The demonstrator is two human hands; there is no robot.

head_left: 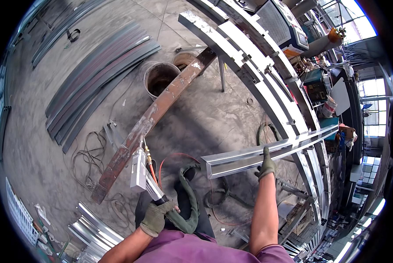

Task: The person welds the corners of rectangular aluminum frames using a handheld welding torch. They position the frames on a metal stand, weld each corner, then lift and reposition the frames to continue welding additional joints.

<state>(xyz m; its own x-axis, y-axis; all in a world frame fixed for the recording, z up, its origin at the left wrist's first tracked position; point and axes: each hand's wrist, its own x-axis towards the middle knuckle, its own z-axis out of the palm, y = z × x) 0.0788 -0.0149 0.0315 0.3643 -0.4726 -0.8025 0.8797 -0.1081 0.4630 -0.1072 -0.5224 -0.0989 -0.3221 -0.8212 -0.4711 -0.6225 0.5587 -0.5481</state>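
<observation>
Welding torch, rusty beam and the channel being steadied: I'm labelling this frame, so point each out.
welding torch [139, 173], head view, on its silvery body above the left hand [155, 218].
rusty beam [161, 105], head view, mid-length.
shiny metal channel [236, 158], head view, its side left of the right hand [266, 164].

On the concrete floor [196, 114] a rusty curved beam [152, 118] runs from the two round buckets [161, 78] toward its lower left edge. Bent grey strips [95, 79] lie stacked at the floor's upper left part. Loose cables [89, 153] coil beside the beam's lower end.
</observation>
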